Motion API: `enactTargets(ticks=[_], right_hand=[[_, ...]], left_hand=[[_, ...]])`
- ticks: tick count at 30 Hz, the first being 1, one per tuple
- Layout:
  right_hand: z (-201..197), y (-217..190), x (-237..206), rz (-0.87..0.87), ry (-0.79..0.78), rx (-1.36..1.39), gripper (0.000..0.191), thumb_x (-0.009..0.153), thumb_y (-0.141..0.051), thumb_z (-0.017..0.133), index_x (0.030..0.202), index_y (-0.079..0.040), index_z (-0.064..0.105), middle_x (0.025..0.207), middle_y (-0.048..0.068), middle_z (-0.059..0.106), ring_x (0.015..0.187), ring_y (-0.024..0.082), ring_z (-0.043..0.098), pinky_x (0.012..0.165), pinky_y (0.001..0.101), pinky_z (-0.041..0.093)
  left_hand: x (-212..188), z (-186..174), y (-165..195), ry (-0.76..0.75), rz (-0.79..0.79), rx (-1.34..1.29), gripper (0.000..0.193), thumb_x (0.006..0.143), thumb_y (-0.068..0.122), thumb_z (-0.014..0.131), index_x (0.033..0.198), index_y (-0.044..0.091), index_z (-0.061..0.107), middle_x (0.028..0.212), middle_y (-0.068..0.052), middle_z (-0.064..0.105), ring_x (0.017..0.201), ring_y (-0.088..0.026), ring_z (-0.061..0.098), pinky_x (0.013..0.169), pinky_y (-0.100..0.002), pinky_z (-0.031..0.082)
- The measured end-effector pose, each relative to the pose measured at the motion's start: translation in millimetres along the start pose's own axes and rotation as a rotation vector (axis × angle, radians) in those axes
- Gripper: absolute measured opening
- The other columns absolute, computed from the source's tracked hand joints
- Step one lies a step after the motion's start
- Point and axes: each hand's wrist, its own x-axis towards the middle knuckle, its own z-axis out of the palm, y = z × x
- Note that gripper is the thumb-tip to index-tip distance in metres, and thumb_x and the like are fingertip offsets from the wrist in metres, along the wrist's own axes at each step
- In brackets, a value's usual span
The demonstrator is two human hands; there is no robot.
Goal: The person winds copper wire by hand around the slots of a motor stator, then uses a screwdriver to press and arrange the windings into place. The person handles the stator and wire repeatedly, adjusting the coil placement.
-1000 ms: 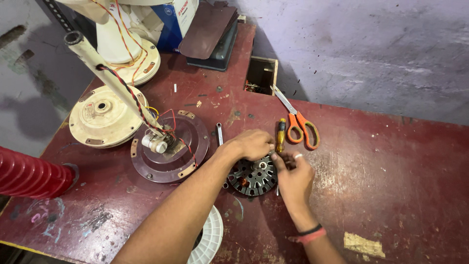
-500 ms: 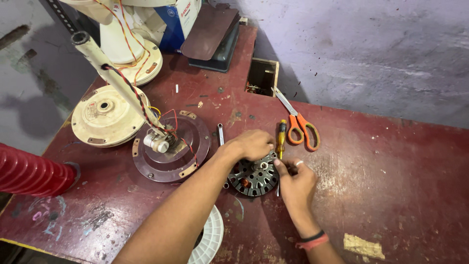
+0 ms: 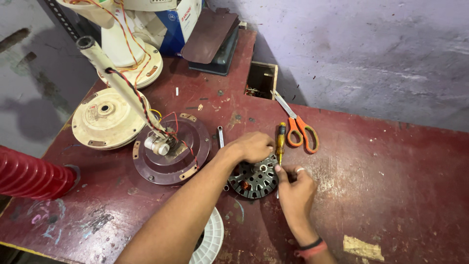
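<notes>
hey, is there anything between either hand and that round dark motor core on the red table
Nothing visible does. The left hand already rests on the top edge of the round motor core, and the right hand touches its right side with its fingertips. The yellow-handled screwdriver lies just above, between the hands, blocking neither.

We see the widest open room on the tabletop (image 3: 391, 161) to our right, bare red surface from the orange-handled scissors (image 3: 298, 126) out to the wall, with only a scrap of tan tape (image 3: 362, 248) near the front edge. Ahead of our left hand (image 3: 251, 145) and right hand (image 3: 295, 188), the yellow-handled screwdriver (image 3: 280, 139) and a small wrench (image 3: 221, 136) lie close beside the stator (image 3: 254, 178), narrowing that approach. To the left, the maroon motor cover (image 3: 171, 156), its wired rod (image 3: 119, 85) and the cream housing (image 3: 105, 117) crowd the way. A square hole (image 3: 261, 80) breaks the far surface. The white ribbed disc (image 3: 211, 237) sits near the front, under our left forearm.
</notes>
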Motion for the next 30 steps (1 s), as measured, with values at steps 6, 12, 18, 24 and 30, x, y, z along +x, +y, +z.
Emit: enactTargets(ticks=[6,12,18,24,30], right_hand=[[-12,0,-24,0.055,-0.050,-0.031,0.018,0.083,-0.018,0.080,0.084,0.000,0.076,0.067,0.010,0.075,0.055,0.015,0.068,0.056,0.0299,0.053],[-5,9,-16,0.114,-0.042,-0.011,0.018,0.085,-0.017,0.079,0.087,0.000,0.076,0.067,0.011,0.075,0.055,0.017,0.064,0.054,0.0317,0.051],[-5,34,-18,0.050,-0.055,0.282,0.018,0.089,-0.018,0.073,0.098,-0.003,0.071,0.077,0.008,0.075,0.062,0.013,0.070,0.054,0.0272,0.056],[-25,44,-24,0.223,-0.111,0.424,0.024,0.097,-0.014,0.070,0.116,-0.005,0.058,0.072,0.012,0.069,0.052,0.018,0.054,0.044,0.0295,0.039],[-34,24,-27,-0.161,-0.212,0.041,0.014,0.085,-0.010,0.074,0.093,-0.003,0.065,0.075,0.006,0.069,0.064,0.013,0.064,0.056,0.0275,0.051]], left_hand=[[-5,-7,14,-0.039,-0.093,0.031,0.040,0.083,0.032,0.059,0.113,0.015,0.078,0.115,-0.020,0.073,0.109,-0.038,0.068,0.094,-0.049,0.052],[-16,-16,22,-0.044,-0.105,0.026,0.046,0.076,0.047,0.075,0.111,0.017,0.076,0.108,-0.016,0.075,0.106,-0.034,0.071,0.090,-0.046,0.053],[-19,-18,25,-0.054,-0.076,0.003,0.053,0.068,0.050,0.082,0.112,0.022,0.077,0.111,-0.011,0.076,0.107,-0.030,0.071,0.091,-0.043,0.054],[-21,-21,29,-0.075,-0.101,0.047,0.056,0.067,0.050,0.083,0.116,0.024,0.077,0.112,-0.011,0.076,0.107,-0.030,0.072,0.092,-0.043,0.054],[-21,-22,26,-0.090,-0.125,0.005,0.046,0.073,0.044,0.080,0.113,0.022,0.078,0.112,-0.011,0.076,0.107,-0.030,0.071,0.091,-0.043,0.053]])
